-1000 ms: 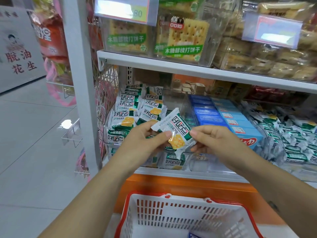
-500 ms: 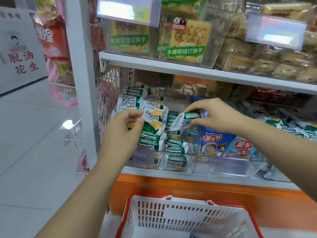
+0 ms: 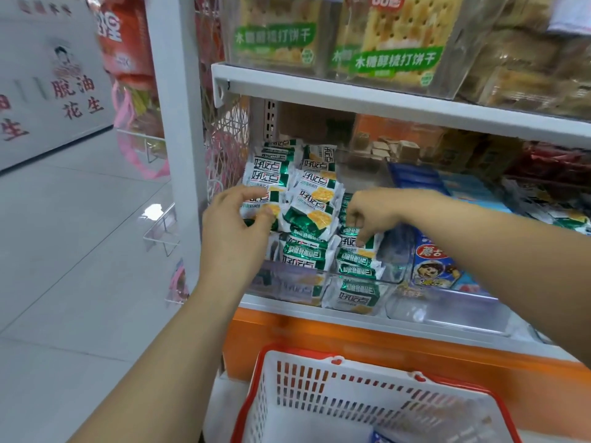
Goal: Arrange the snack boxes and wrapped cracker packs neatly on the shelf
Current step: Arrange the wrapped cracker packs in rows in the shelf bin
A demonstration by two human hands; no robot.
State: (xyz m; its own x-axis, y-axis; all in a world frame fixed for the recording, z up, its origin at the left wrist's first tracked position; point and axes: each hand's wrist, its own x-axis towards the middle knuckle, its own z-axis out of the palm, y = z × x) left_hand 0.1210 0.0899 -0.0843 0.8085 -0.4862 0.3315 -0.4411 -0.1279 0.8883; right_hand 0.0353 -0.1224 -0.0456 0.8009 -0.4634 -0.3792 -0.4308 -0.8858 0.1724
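Both arms are bare from the edge of the view down to the wrists. The left forearm (image 3: pixel 179 346) and the right forearm (image 3: pixel 511 251) are slim and smooth, showing plain skin along their whole visible length. The left grip (image 3: pixel 233 225) and the right grip (image 3: pixel 377 209) are bare as well, with slender fingers (image 3: pixel 351 215) and rounded knuckles. The nails and any fine marks on the skin are too blurred to make out.
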